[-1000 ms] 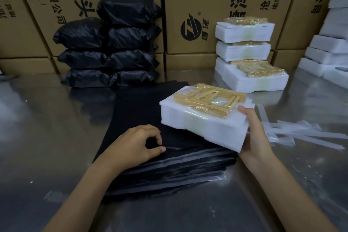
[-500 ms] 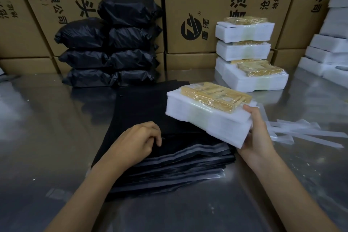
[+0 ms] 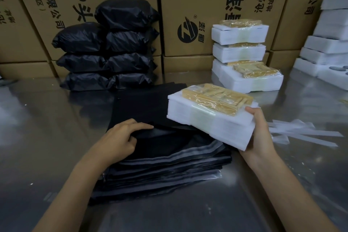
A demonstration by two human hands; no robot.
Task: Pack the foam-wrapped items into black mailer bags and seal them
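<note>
A stack of flat black mailer bags (image 3: pixel 160 164) lies on the steel table in front of me. My left hand (image 3: pixel 120 141) pinches the top bag's mouth edge and lifts it, so the bag gapes a little. My right hand (image 3: pixel 258 137) grips the near right end of a white foam-wrapped item (image 3: pixel 209 118) topped by a yellow packet under clear film. The item hovers tilted just above the stack's right side, close to the lifted edge.
Filled black bags (image 3: pixel 107 49) are piled at the back left against cardboard boxes (image 3: pixel 188 5). Three more foam-wrapped items (image 3: pixel 243 58) are stacked at the back right, further white foam blocks (image 3: pixel 327 43) at far right. White peeled strips (image 3: pixel 301 133) lie right of my hand.
My left hand has taken the top bag's edge and raised it. My right hand has brought the foam-wrapped item a little higher and to the right.
</note>
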